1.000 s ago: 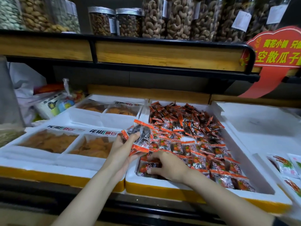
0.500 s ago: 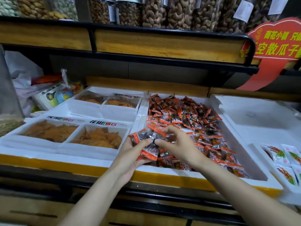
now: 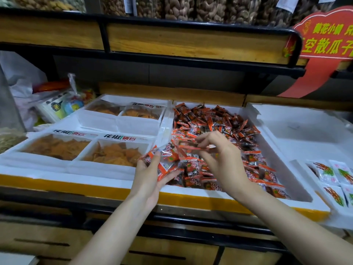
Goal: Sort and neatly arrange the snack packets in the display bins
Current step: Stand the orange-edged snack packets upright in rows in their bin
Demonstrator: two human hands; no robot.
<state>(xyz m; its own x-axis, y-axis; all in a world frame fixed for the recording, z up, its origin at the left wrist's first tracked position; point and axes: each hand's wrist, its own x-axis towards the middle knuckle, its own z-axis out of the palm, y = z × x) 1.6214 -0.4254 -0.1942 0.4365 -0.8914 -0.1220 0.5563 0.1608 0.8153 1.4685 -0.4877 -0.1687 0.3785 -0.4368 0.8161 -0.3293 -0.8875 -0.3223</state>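
Note:
A white foam bin (image 3: pixel 298 180) in the middle holds several small orange-and-black snack packets (image 3: pixel 219 119), loose at the back and in rows at the front. My left hand (image 3: pixel 150 175) holds a small stack of these packets (image 3: pixel 166 159) over the bin's front left corner. My right hand (image 3: pixel 219 155) pinches one more packet (image 3: pixel 193 147) by its edge, right beside that stack.
Left of the bin are white trays of orange crisps (image 3: pixel 114 153). To the right stand a bare white foam bin (image 3: pixel 305 131) and a tray of white-green packets (image 3: pixel 332 175). A shelf (image 3: pixel 191 41) with nut jars hangs overhead. A red sign (image 3: pixel 324 44) is at upper right.
My right hand rose from the bin's front row to the stack held by my left hand, carrying a packet. The left hand sank a little with its stack.

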